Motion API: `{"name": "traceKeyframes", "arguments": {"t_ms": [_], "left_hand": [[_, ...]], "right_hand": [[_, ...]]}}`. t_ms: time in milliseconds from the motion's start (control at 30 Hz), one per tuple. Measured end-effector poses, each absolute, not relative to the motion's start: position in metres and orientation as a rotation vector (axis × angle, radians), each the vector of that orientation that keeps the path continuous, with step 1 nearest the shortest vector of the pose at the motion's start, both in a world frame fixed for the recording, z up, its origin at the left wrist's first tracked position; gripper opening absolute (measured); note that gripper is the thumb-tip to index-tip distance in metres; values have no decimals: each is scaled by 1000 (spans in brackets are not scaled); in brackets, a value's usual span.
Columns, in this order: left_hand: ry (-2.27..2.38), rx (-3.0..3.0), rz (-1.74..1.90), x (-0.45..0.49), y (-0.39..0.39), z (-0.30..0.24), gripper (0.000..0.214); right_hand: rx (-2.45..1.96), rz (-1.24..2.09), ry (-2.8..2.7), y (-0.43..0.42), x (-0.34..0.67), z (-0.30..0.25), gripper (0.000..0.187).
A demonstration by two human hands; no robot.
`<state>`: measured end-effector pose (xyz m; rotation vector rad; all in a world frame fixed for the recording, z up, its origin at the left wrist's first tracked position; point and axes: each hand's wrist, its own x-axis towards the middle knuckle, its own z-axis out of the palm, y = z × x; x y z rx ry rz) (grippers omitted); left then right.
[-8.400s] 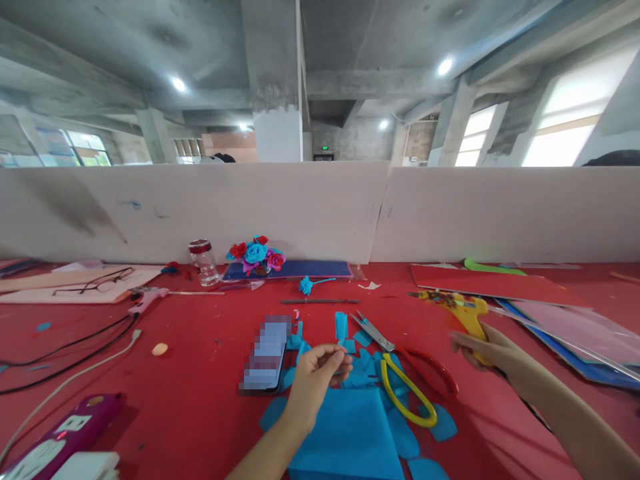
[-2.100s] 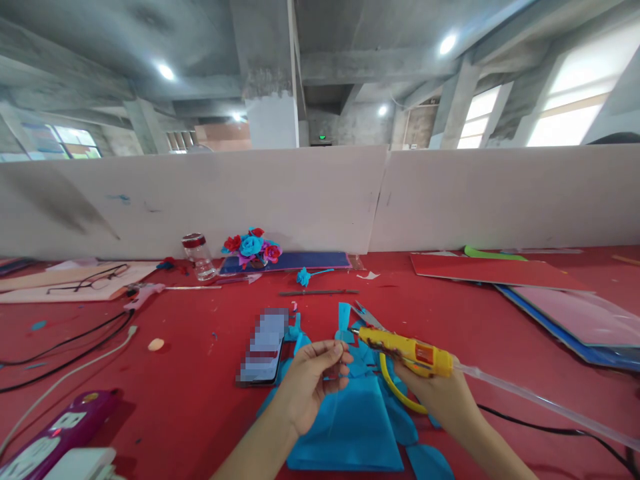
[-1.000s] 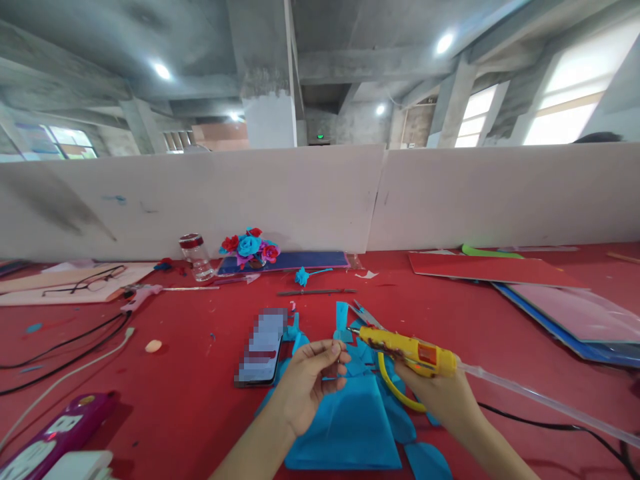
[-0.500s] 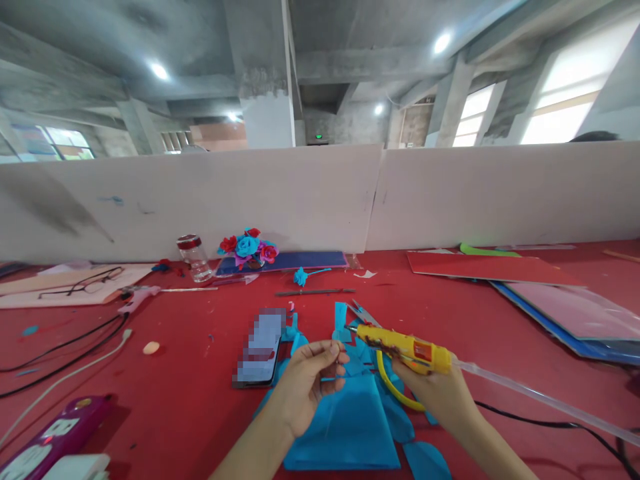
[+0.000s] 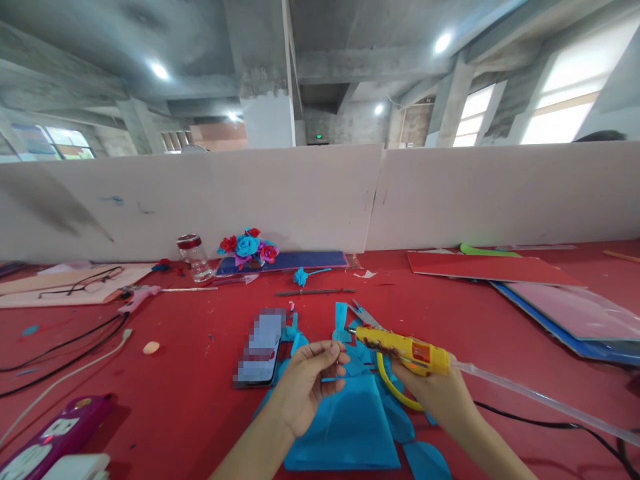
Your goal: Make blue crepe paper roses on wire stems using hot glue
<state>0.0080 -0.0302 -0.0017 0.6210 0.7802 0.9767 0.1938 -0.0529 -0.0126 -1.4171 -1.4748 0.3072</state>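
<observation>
My left hand is pinched, thumb against forefinger, at the lower end of a narrow blue strip of paper-like material that rises above the fingertips. Wrapped around a yellow hot glue gun, my right hand points its metal nozzle left at the strip's lower part. Whether the nozzle touches the strip I cannot tell. A clear glue stick juts from the gun's rear. Under both hands lie a folded blue sheet and several cut blue pieces. Scissors with yellow handles lie partly hidden behind the gun.
A phone lies left of the blue pieces. Farther back are a blue flower on a stem, a bouquet and a glass jar. A power strip sits front left; coloured sheets are stacked right.
The glue gun and my right hand have shifted very slightly, the nozzle a little lower and to the right. My left hand has stayed nearly still.
</observation>
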Motion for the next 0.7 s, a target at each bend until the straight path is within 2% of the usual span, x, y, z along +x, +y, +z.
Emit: {"name": "traceKeyframes", "arguments": {"t_ms": [200, 367, 700], "left_hand": [[775, 596, 980, 8, -30, 0, 24], [759, 573, 969, 8, -29, 0, 21], [740, 579, 961, 7, -30, -2, 19]], "right_hand": [[-1414, 418, -1509, -53, 195, -9, 7], [-1506, 373, -1464, -53, 200, -14, 16], [-1447, 430, -1424, -53, 199, -14, 16]]}}
